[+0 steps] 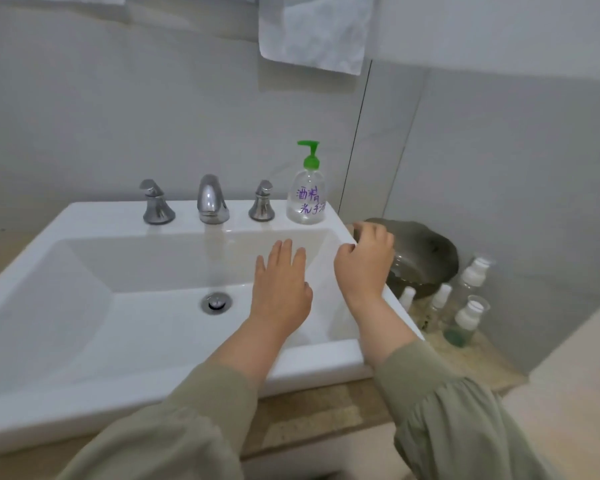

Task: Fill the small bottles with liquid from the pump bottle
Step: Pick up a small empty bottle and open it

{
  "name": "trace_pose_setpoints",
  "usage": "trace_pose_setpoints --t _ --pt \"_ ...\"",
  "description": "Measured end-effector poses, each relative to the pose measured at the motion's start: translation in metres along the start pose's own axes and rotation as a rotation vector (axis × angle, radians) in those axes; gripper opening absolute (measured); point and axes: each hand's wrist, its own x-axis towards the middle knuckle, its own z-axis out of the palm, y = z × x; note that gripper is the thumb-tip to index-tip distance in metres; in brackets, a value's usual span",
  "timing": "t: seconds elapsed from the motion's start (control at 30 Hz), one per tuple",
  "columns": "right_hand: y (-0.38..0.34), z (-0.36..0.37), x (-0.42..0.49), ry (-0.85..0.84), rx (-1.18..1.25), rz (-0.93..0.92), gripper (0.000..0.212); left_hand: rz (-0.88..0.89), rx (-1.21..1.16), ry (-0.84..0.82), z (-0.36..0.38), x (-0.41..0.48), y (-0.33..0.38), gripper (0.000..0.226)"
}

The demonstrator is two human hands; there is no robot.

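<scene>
Pump bottle [307, 199]: clear, green pump head, purple handwriting on the body, upright on the back right corner of the sink [84, 403] ledge, just right of the right tap handle [262, 202]; small bottles [466, 318]: a cluster of four with white caps, upright on the speckled surface [471, 358] to the right of the sink, near a dark bowl [426, 258], one holding green liquid at its base; left hand [281, 285]: palm down over the right part of the basin, fingers [286, 252] straight and slightly apart, holding nothing; right hand [364, 261]: over the sink's right rim, fingers [374, 232] loosely curled with nothing seen in them, tips at the bowl's near edge, contact cannot be told; both hands well short of the pump bottle; chrome spout [210, 199] and left handle [156, 202] on the back ledge; drain [216, 302] in the basin floor; white towel [312, 29] hanging on the wall above; olive sleeves [465, 427] on both forearms
</scene>
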Motion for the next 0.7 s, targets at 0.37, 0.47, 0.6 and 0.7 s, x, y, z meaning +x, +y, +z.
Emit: trace_pose_setpoints --t 0.37,0.47,0.6,0.7 --pt "0.073 -0.079 0.059 0.038 -0.299 0.297 0.046 0.126 -0.141 0.054 0.003 0.006 0.093 0.055" --pt "0.091 -0.09 0.064 0.007 -0.341 0.344 0.048 0.173 -0.122 0.074 0.003 0.01 0.105 0.054" --pt "0.107 -0.098 0.066 -0.079 -0.32 0.411 0.051 0.189 -0.096 0.074 0.002 0.012 0.111 0.053" --pt "0.115 -0.1 0.065 -0.146 -0.264 0.472 0.051 0.197 -0.089 0.069 0.004 0.011 0.111 0.052"
